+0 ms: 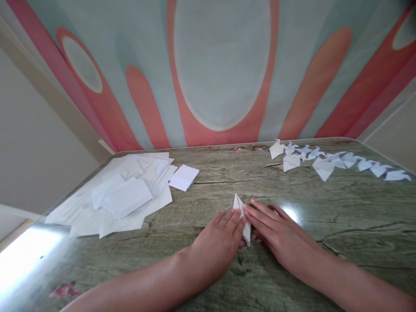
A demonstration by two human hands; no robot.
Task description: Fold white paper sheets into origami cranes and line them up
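Observation:
A slim, pointed piece of folded white paper (246,232) lies on the wooden-patterned table between my two hands. The fingers of my left hand (221,236) are stretched out and rest flat across the middle of the paper, covering part of it. From the other side, my right hand (282,232) touches the paper's right edge with its fingertips, its fingers extended and slightly apart. Neither hand is wrapped round anything. The upper tip of the paper shows a fold line, and its lower tip sticks out between the hands.
A loose pile of white paper sheets (156,208) covers the table's left side, with a small folded square of paper (184,177) beside it. Several folded paper birds (324,167) stand in a row at the back right. A patterned wall (224,136) rises behind the table.

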